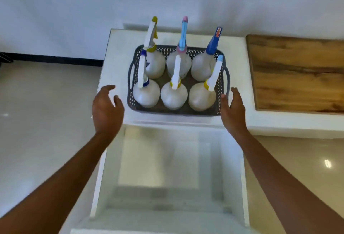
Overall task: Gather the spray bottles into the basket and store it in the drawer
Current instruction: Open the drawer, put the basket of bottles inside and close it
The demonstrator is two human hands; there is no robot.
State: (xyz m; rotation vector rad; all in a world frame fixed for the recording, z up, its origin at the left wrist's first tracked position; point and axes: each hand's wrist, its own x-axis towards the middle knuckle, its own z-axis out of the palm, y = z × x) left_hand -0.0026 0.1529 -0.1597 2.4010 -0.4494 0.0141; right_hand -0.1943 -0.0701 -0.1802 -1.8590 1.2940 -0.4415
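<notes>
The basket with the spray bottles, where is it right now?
In the head view the basket sits on the white counter, centre frame, between the open left hand and right hand, behind the open drawer.

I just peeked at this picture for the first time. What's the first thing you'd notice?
Six white spray bottles with colourful tops stand in two rows in a grey basket on the white counter. The left hand and right hand reach for its sides, open, not gripping yet. Below them, an empty white drawer stands pulled out.
</notes>
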